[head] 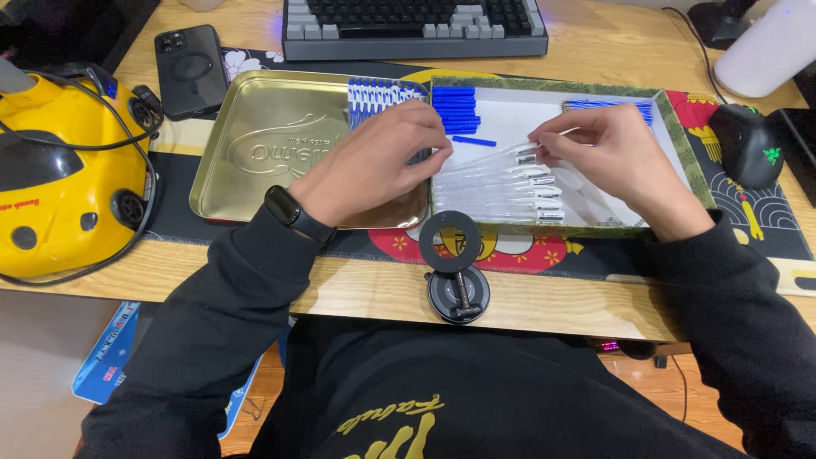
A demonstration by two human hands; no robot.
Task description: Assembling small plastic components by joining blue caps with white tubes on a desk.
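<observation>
R hand (619, 161) pinches a clear pen barrel (529, 153) inside white box (510, 115); L hand (378, 161) at box's left edge, fingers curled, grip not visible. Judgement: steady barrel w/ both hands, keep level

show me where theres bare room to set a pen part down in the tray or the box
The gold tray is bare across its left and middle, bordered by the phone and the left hand. The white box is crowded: clear barrels low, blue caps top left, right hand above. A small gap lies between caps and barrels.
</observation>
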